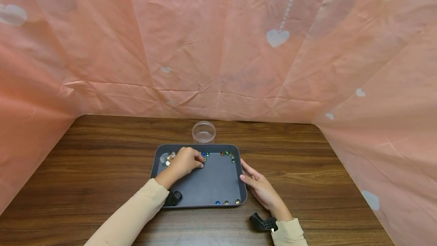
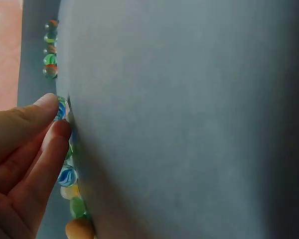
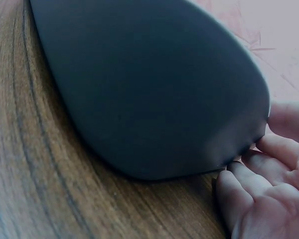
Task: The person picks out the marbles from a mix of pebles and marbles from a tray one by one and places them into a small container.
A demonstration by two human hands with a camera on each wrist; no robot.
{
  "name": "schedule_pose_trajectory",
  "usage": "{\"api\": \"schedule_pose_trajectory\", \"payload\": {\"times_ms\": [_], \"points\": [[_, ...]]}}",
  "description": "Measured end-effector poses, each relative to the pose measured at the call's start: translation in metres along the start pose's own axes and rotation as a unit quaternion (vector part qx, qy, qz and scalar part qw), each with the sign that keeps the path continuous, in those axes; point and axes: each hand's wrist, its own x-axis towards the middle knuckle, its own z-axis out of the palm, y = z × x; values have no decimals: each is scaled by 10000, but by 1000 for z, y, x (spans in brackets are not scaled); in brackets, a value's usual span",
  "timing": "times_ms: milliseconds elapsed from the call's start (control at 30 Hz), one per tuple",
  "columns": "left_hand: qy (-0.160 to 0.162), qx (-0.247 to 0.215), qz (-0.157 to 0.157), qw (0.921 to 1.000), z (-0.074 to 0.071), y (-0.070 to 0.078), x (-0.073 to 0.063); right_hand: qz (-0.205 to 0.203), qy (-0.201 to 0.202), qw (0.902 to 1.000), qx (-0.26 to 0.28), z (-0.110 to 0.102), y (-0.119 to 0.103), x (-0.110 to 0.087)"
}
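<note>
A dark grey rectangular tray [image 1: 211,181] lies on the wooden table. My left hand [image 1: 184,161] reaches over its back wall, and in the left wrist view its thumb and fingertip pinch a clear marble with blue swirls [image 2: 63,107]. Another blue-swirled marble [image 2: 67,176] and several pebbles, one of them green [image 2: 77,206], sit along the wall under that hand. At the tray's right side, my right hand [image 1: 263,190] grips the wall, thumb at the rim and fingers curled against the outside, as the right wrist view shows.
Behind the tray stands a clear round plastic container [image 1: 203,132]. Several marbles [image 1: 227,154] gather in the back right corner; a blue marble [image 1: 217,202] and two others lie along the front wall. White and gold pebbles [image 1: 168,162] fill the back left corner. A pink curtain [image 1: 218,56] surrounds the table.
</note>
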Motion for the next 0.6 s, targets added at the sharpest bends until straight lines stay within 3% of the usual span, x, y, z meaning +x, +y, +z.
{"api": "schedule_pose_trajectory", "payload": {"times_ms": [133,267,367,467,600], "points": [[-49,-576,-419,9975,-4,-5,0,24,-15,10000,-5,0,0,1],[-76,-1603,-917,9828,-12,-10,1,18,-3,10000,-33,-1,0,1],[-144,-2652,-1132,9574,-16,-13,2,32,21,10000,-66,-2,0,2],[-182,-3621,-1255,9235,-20,-15,3,46,3,10000,-79,-2,0,1],[-74,-4252,-1434,8936,-26,-16,4,33,-60,9999,-77,-1,0,0]]}}
